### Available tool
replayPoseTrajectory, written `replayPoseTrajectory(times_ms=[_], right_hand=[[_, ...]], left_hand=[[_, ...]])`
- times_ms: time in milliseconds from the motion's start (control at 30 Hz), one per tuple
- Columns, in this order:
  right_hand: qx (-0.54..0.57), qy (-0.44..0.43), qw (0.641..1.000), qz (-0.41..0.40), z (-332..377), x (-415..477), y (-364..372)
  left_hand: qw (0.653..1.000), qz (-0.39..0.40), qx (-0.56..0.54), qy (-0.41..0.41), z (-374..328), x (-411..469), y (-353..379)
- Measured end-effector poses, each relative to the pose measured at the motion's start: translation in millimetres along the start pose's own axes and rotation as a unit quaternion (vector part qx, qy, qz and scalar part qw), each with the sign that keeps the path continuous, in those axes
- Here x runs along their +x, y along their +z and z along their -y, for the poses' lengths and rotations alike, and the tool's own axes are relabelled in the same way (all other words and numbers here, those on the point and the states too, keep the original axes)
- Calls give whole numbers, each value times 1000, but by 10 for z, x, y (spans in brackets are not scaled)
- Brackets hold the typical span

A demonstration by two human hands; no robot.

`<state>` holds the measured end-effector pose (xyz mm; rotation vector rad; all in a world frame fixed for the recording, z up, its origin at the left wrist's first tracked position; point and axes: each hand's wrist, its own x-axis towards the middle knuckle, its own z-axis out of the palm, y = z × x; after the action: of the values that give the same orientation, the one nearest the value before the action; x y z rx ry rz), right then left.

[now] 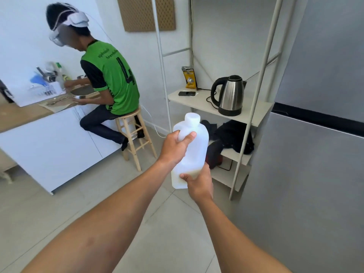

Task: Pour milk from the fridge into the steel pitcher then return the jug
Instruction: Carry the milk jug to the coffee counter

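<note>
Both hands are holding the capped white jug (192, 146) upright in mid-air, left of the closed grey fridge (315, 154): the left hand (175, 145) is grasping its handle, while the right hand (199, 181) is gripping its base, where a little milk is sitting.

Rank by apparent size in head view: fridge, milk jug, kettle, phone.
1. fridge
2. milk jug, held nearest the camera, so its lead over the kettle may be only nearness
3. kettle
4. phone
</note>
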<state>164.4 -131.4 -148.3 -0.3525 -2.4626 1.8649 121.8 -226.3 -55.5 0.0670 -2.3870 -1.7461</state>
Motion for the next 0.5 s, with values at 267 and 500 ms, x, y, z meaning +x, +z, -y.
replayPoseTrajectory(times_ms=[267, 500], right_hand=[[-22, -30, 996, 75, 66, -369, 649], [-39, -46, 986, 154, 199, -1050, 1215]], left_hand=[[997, -69, 5, -30, 192, -374, -788], [985, -161, 12, -53, 318, -975, -1592]])
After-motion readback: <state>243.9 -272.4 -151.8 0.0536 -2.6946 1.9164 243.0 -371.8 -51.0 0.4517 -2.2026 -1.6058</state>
